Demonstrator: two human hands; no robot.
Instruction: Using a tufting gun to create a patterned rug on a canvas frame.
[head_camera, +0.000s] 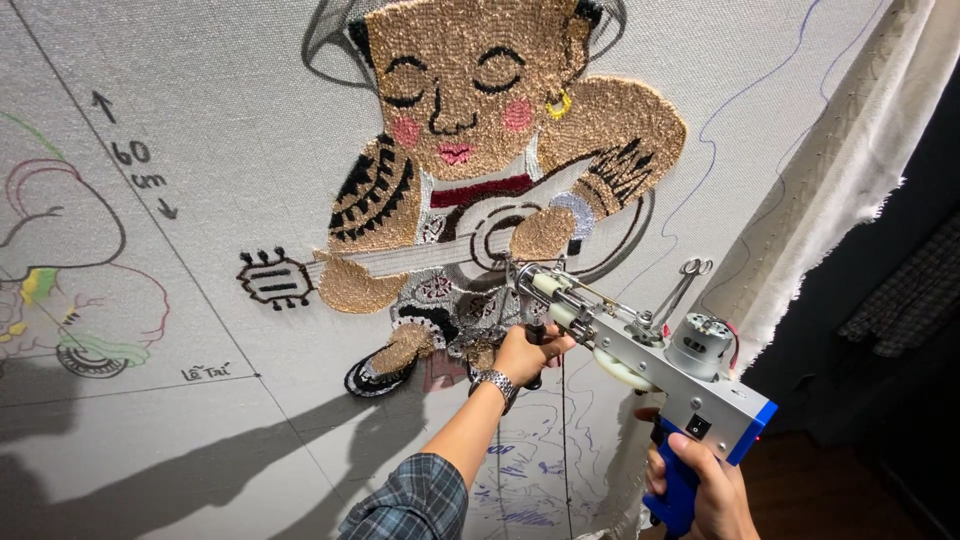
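A grey and blue tufting gun (640, 350) points at a stretched white backing cloth (230, 200). My right hand (705, 480) grips its blue rear handle at the lower right. My left hand (525, 352), with a metal wristwatch and a plaid sleeve, holds the gun's black front grip. The gun's needle tip touches the cloth at the lower edge of a tufted figure (480, 170), a tan character playing a white guitar, partly filled with yarn in tan, black, white and red.
Drawn outlines with some colour marks (70, 290) sit at the left of the cloth, along with handwritten marks and ruled lines. The cloth's frayed edge (830, 190) runs down the right side, with a dark room beyond. Blue pen scribbles lie below the figure.
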